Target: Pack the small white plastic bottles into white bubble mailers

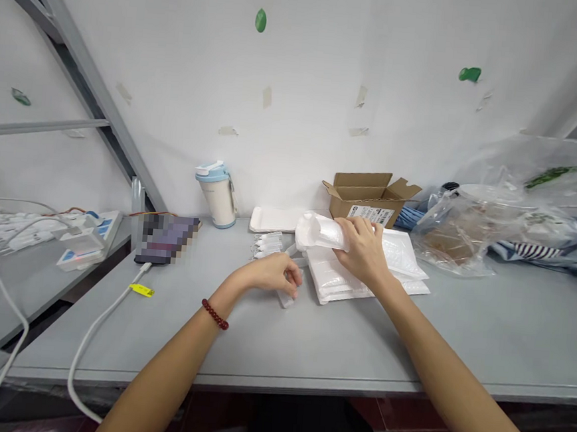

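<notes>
My right hand [363, 250] is wrapped round a white padded envelope [328, 234], whose near end bulges toward the left. Below it, more white padded mailers [340, 283] lie stacked flat on the table. My left hand [276, 273], with a dark red bead bracelet [215, 314] on the wrist, hovers low with its fingers curled inward. A small translucent piece [286, 300] shows beneath those fingers; what they hold is mostly hidden. Several small clear packets with white contents [267, 244] lie just behind my left hand.
A white tray [275, 219] and an open cardboard box [370, 199] stand by the wall. To the left are a cream tumbler [219, 196], a phone [167, 240] and its white cable [90, 333]. Plastic bags [459, 233] with a lidded container fill the right back.
</notes>
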Demonstrator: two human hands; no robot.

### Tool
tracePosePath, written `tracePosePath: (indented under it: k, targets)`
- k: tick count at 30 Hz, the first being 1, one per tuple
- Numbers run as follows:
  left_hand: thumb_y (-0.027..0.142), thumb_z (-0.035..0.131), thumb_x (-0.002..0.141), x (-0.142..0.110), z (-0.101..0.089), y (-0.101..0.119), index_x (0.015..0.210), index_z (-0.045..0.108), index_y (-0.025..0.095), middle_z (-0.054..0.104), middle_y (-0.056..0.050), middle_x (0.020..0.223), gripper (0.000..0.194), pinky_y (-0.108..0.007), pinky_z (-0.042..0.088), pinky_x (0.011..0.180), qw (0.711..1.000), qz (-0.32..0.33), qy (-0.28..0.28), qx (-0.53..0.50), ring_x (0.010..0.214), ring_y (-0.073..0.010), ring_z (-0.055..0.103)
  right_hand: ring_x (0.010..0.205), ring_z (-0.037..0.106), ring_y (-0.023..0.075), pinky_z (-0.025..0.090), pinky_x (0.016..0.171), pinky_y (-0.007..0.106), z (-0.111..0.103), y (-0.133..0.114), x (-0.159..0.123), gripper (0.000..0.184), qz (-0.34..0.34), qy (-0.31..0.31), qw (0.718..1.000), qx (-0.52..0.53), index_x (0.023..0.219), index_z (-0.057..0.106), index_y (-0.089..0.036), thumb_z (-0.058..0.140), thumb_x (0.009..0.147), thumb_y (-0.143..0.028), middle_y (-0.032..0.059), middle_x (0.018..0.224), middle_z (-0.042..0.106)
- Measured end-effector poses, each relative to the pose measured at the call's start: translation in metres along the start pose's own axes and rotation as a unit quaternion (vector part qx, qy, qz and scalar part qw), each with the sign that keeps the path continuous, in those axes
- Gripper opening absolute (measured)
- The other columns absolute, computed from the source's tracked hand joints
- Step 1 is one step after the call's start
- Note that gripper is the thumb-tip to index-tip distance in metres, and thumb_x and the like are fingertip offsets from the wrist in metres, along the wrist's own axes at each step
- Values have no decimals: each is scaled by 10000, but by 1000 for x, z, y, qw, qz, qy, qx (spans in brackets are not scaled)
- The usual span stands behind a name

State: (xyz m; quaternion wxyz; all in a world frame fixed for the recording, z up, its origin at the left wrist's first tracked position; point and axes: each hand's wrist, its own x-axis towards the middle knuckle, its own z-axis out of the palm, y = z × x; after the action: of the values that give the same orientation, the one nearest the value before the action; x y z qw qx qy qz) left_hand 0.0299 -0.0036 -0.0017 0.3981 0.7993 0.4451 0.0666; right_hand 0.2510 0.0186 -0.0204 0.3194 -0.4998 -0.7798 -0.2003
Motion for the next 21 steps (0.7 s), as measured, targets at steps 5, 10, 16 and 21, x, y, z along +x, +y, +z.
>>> tracePosePath:
  k: [5,10,16,21]
  targets:
    - [321,741,595,-8,-5,7,863,679,154,687,-63,918,322,-286,437,673,996,-4,-52,79,818,-206,613,979,478,272,254,893,417,1,1,0,382,-8,5,1000,3,1116,533,-165,524,734,-184,122,1062,573]
    - [229,733,598,-22,-8,16,1015,649,209,634,-43,1123,426,-281,451,729,988,12,-112,110,931,-209,610,991,479,281,255,884,416,1,-2,0,373,-15,12,1000,14,1108,530,-173,520,735,-186,126,1057,578]
    - [136,680,613,-22,-4,14,839,678,206,677,-12,909,237,-251,451,700,983,36,-126,130,915,-192,605,996,489,272,259,892,411,-1,-4,0,387,-8,-8,1000,13,1113,534,-162,531,727,-183,124,1061,583]
    - [212,704,647,-25,-23,10,836,679,187,670,-20,817,192,-233,458,610,990,88,92,-65,758,-151,609,983,488,271,265,872,406,0,-2,0,366,-12,-1,1000,21,1108,532,-167,521,744,-198,122,1051,579]
